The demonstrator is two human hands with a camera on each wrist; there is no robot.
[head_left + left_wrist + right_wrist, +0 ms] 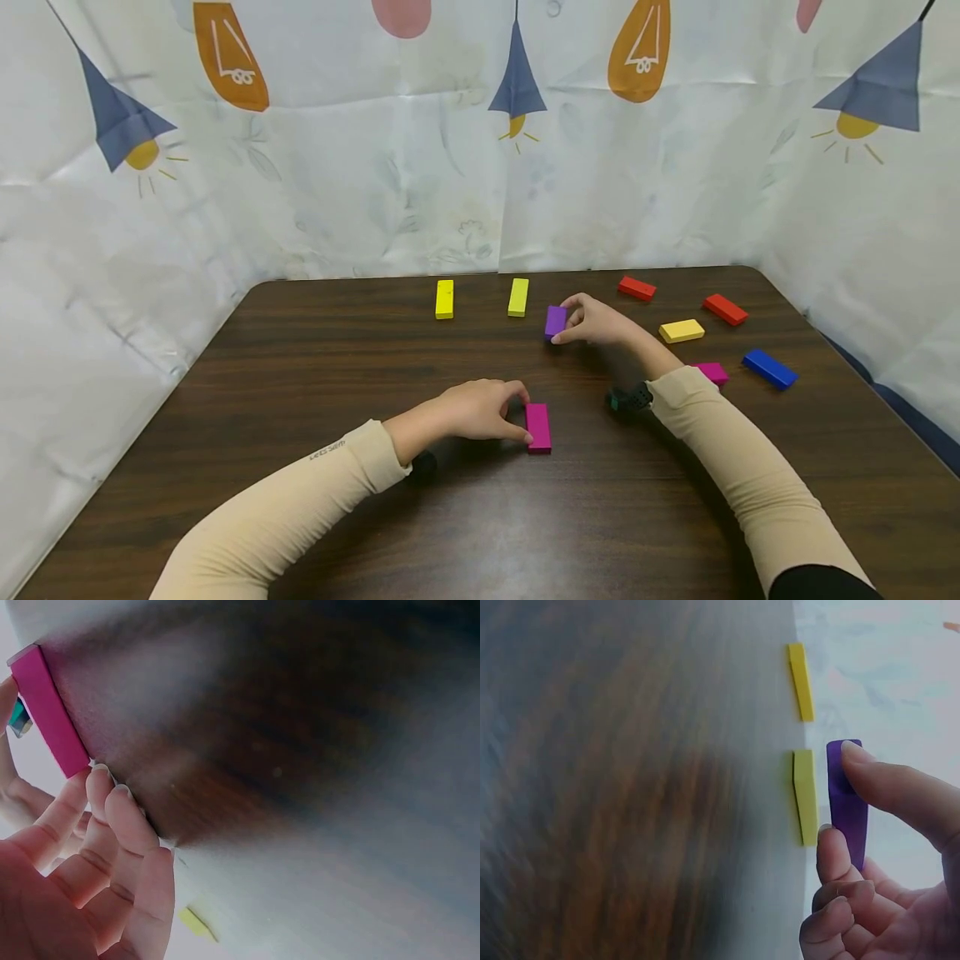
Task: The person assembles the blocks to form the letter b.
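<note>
Near the middle of the table, my left hand (480, 410) pinches a magenta block (538, 428) by its two short ends, thumb at the near end. The left wrist view shows the same magenta block (51, 712) between thumb and index finger. Farther back, my right hand (592, 321) pinches a purple block (555, 322) between thumb and fingers. That purple block (847, 799) stands out in the right wrist view, thumb over one end. Just left of it are a pale yellow block (518, 297) and a brighter yellow block (445, 299).
To the right on the dark wooden table (300, 358) lie two red blocks (637, 288), a light yellow block (682, 331) and a blue block (770, 369). Another magenta block (711, 372) is partly hidden behind the right sleeve. A patterned curtain (337, 192) hangs along the back.
</note>
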